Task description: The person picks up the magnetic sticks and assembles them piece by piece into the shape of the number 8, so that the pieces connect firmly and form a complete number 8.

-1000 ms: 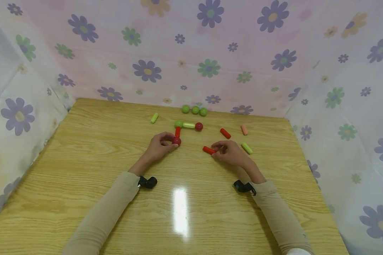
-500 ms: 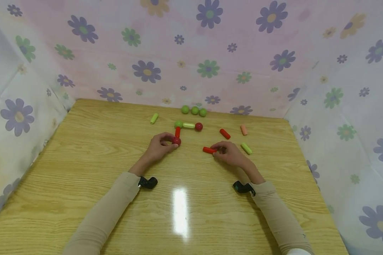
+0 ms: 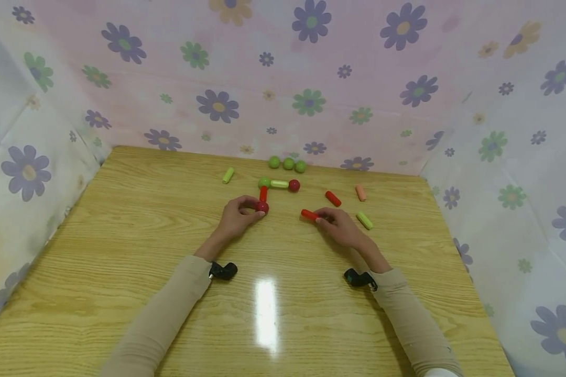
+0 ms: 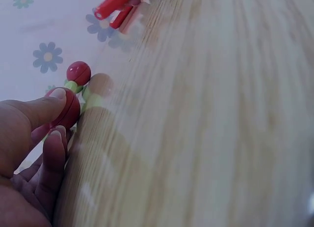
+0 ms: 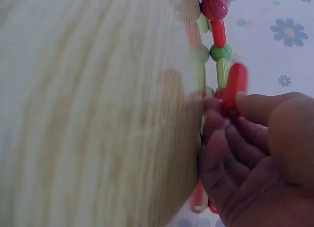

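Observation:
With thumb and fingers, my left hand (image 3: 233,219) grips a dark red ball (image 3: 262,207). A short red rod (image 3: 263,193) runs from that ball to a green ball (image 3: 264,183), and a light green rod (image 3: 280,184) leads on to a second dark red ball (image 3: 294,185), making an L shape on the table. To the right, my right hand (image 3: 343,229) pinches a loose red rod (image 5: 237,82) by one end. In the right wrist view this rod is tilted and held off the table, its gripped end partly covered by the thumb.
Three green balls (image 3: 288,163) sit at the table's back edge by the flowered cloth (image 3: 170,78). A light green rod (image 3: 228,175) lies at back left. Around the right hand lie a red rod (image 3: 333,198), an orange-pink rod (image 3: 360,192) and another light green rod (image 3: 365,220).
My right hand has picked the red rod up off the table, its free end now higher. The left hand and the joined pieces have shifted very slightly.

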Tool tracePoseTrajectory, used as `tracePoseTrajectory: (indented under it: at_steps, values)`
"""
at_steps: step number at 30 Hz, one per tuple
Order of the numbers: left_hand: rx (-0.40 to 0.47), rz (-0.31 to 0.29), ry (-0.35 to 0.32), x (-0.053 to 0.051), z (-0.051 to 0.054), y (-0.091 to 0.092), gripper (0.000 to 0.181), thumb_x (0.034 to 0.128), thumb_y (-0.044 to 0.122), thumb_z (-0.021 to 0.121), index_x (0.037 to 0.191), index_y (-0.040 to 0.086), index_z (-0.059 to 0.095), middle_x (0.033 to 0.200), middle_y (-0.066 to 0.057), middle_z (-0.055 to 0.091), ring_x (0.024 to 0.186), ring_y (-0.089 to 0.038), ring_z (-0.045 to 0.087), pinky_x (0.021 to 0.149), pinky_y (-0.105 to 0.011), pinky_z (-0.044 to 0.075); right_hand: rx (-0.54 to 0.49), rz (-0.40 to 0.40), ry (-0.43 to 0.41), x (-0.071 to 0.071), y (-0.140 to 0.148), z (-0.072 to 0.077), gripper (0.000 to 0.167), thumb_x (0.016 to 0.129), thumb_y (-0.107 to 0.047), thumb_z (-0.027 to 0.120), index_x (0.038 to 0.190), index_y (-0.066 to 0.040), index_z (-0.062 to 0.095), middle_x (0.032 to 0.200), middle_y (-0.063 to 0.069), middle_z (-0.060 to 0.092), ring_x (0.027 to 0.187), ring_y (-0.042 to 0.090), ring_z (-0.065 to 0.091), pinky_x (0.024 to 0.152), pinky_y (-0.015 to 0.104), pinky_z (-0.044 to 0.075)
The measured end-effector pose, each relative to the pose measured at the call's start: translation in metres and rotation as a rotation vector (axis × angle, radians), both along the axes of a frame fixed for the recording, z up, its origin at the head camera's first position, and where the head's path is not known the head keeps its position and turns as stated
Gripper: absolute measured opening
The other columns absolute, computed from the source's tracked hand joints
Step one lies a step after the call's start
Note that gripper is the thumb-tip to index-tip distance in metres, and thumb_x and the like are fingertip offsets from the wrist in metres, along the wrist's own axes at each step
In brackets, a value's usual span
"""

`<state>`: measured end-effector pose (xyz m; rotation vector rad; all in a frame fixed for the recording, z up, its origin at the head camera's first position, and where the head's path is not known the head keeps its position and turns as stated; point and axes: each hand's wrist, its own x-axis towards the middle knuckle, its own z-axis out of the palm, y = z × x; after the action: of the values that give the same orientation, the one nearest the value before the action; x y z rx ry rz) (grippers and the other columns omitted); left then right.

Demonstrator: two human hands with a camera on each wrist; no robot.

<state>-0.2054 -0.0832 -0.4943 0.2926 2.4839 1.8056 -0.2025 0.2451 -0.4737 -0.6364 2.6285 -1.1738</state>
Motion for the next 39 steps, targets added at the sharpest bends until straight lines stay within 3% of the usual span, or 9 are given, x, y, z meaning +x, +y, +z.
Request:
tracePoseTrajectory:
  at_steps: [4, 11, 16, 23, 30, 34, 39]
  values:
    - [-0.009, 0.007, 0.002, 0.000, 0.001, 0.000, 0.033, 0.0930, 0.018, 0.077, 0.120, 0.002, 0.068, 0.116, -0.015, 0.070, 0.089, -0.024, 0.062, 0.077, -0.029, 0.050, -0.081, -0.009, -0.033, -0.001, -0.004, -0.001, 0.027, 0.106, -0.013, 0.056, 0.128, 0.001, 0.063, 0.095, 0.016, 0.069, 0.076, 0.023, 0.061, 0.065, 0.027, 0.048]
    - [-0.013, 0.018, -0.019, 0.000, 0.001, 0.001, 0.032, 0.0930, 0.018, 0.077, 0.120, 0.003, 0.068, 0.117, -0.014, 0.070, 0.089, -0.021, 0.061, 0.076, -0.027, 0.049, -0.215, 0.018, -0.131, -0.004, -0.014, -0.001, 0.026, 0.105, -0.013, 0.059, 0.127, -0.001, 0.065, 0.096, 0.021, 0.069, 0.076, 0.024, 0.062, 0.066, 0.028, 0.051]
    - [-0.011, 0.019, -0.029, 0.000, 0.001, 0.002, 0.032, 0.0934, 0.018, 0.077, 0.121, 0.004, 0.068, 0.117, -0.014, 0.070, 0.087, -0.021, 0.060, 0.075, -0.028, 0.048, -0.289, -0.006, -0.197, -0.004, -0.020, 0.000, 0.029, 0.104, -0.015, 0.060, 0.130, -0.003, 0.064, 0.098, 0.021, 0.068, 0.077, 0.020, 0.061, 0.066, 0.027, 0.052]
    - [-0.012, 0.015, -0.023, 0.000, 0.001, 0.002, 0.032, 0.0933, 0.018, 0.077, 0.121, 0.003, 0.068, 0.117, -0.014, 0.070, 0.086, -0.020, 0.059, 0.074, -0.027, 0.048, -0.399, -0.139, -0.285, -0.003, -0.030, 0.001, 0.035, 0.103, -0.019, 0.062, 0.135, -0.002, 0.062, 0.107, 0.019, 0.067, 0.080, 0.015, 0.061, 0.065, 0.025, 0.053]
    - [-0.019, 0.019, -0.019, -0.001, 0.001, 0.002, 0.033, 0.0927, 0.019, 0.077, 0.121, 0.004, 0.067, 0.117, -0.013, 0.070, 0.089, -0.021, 0.059, 0.076, -0.026, 0.048, -0.544, -0.309, -0.341, -0.003, -0.046, 0.000, 0.036, 0.102, -0.020, 0.065, 0.132, -0.001, 0.062, 0.106, 0.012, 0.073, 0.071, 0.011, 0.060, 0.062, 0.022, 0.053]
    - [-0.014, 0.018, -0.021, -0.001, 0.000, 0.002, 0.033, 0.0924, 0.019, 0.078, 0.120, 0.004, 0.067, 0.117, -0.013, 0.070, 0.090, -0.021, 0.060, 0.076, -0.026, 0.048, -0.533, -0.326, -0.324, -0.004, -0.054, -0.003, 0.034, 0.102, -0.018, 0.064, 0.130, 0.002, 0.063, 0.102, 0.010, 0.075, 0.068, 0.010, 0.060, 0.061, 0.022, 0.052]
    - [-0.017, 0.020, -0.014, -0.001, -0.001, 0.002, 0.033, 0.0926, 0.019, 0.078, 0.120, 0.004, 0.067, 0.117, -0.013, 0.070, 0.089, -0.021, 0.060, 0.075, -0.026, 0.048, -0.448, -0.278, -0.251, -0.005, -0.063, -0.007, 0.031, 0.103, -0.017, 0.063, 0.128, 0.001, 0.064, 0.108, 0.021, 0.074, 0.067, 0.010, 0.061, 0.060, 0.021, 0.051]
